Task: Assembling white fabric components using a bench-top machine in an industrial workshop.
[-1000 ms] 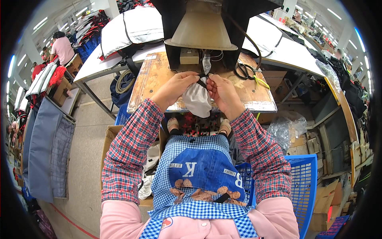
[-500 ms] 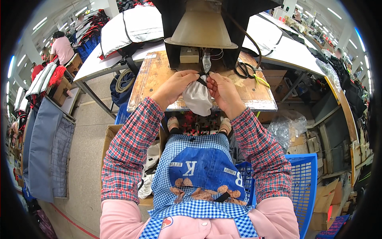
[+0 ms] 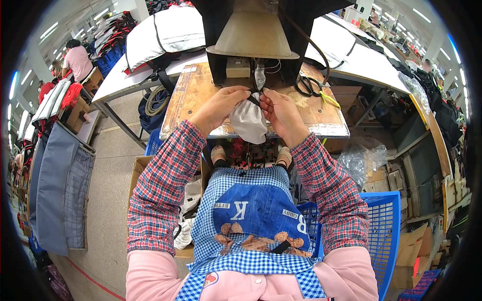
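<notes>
Over the front edge of a worn wooden worktop (image 3: 186, 95) hangs a small white fabric piece (image 3: 248, 123), bunched like a pouch. A black strap (image 3: 254, 100) runs across its top. My left hand (image 3: 221, 108) pinches the strap's left side between thumb and fingers. On the other side my right hand (image 3: 283, 113) grips the strap with bent fingers, close to the white fabric. Both hands are just below the working point of a dark machine (image 3: 218, 30) with a cone-shaped, yellowish guard (image 3: 256, 37). The fingers partly hide the strap at that point.
Black cords (image 3: 309, 86) with a yellow-green tie lie right on the worktop. White padded pieces (image 3: 170, 30) rest on side tables. A cardboard box (image 3: 138, 175) with white pieces stands left of my legs, a blue plastic basket (image 3: 384, 226) at right. A person (image 3: 78, 60) sits far left.
Both hands stay at the same spot under the machine, still on the strap. The view shifts only slightly; the white fabric hangs almost unchanged.
</notes>
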Demonstrator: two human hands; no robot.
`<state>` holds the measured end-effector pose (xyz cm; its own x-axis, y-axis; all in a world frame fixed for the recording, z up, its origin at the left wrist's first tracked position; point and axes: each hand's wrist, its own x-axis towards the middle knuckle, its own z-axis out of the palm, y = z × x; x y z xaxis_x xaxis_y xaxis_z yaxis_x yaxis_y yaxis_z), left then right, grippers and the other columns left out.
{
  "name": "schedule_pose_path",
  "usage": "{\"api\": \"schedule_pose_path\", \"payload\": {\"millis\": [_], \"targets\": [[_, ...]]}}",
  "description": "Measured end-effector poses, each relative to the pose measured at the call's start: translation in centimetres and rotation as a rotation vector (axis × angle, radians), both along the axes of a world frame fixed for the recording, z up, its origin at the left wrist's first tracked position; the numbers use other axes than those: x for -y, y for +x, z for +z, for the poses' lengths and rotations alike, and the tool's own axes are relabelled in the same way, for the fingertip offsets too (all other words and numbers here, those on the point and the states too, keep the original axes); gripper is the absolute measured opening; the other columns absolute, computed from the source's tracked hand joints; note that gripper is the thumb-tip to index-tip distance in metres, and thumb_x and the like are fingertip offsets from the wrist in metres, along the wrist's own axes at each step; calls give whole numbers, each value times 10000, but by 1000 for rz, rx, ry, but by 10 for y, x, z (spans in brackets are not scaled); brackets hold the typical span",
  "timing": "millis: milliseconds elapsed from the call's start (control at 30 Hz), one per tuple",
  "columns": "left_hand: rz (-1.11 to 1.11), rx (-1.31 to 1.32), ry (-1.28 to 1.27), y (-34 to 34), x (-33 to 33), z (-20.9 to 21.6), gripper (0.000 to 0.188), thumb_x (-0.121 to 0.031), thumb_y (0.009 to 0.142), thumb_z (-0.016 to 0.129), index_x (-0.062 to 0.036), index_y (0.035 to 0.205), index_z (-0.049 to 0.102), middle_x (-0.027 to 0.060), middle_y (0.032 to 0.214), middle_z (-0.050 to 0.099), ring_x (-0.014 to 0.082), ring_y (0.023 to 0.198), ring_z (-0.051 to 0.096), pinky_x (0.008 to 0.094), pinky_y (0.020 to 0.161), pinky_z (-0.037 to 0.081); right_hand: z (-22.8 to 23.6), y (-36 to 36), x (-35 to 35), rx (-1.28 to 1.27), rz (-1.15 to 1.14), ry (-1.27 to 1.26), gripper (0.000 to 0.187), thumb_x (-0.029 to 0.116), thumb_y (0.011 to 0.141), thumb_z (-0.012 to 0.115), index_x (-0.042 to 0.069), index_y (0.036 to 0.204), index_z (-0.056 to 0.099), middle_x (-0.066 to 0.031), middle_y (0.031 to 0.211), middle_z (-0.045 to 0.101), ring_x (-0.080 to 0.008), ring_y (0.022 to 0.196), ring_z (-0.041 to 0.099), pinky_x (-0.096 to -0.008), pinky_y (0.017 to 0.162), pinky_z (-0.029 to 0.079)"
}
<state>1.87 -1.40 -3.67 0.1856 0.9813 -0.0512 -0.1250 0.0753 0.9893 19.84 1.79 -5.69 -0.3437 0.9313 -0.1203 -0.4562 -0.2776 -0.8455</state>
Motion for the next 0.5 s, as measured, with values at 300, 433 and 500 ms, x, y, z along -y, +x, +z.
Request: {"api": "schedule_pose_path", "payload": {"millis": [300,433,500], "targets": [[27,-67,3,3,11,10,402,-176,942,533,52,1272,497,89,1067,618,124,933,609,240,782,506,2,3,2,-19,-16,-17,124,190,909,609,68,889,593,7,805,608,-93,691,573,-237,580,475],[80,-96,-18,1,19,11,380,-194,939,538,51,1229,536,68,1053,629,108,900,606,235,767,497,0,10,13,-29,26,-16,138,205,905,616,69,891,598,8,807,607,-98,701,575,-238,575,470],[93,-85,-29,-5,23,10,392,-197,935,545,47,1241,528,83,1070,625,121,915,603,236,788,492,-8,20,17,28,184,65,170,231,908,611,61,910,600,-7,819,607,-110,706,577,-259,588,479]]}}
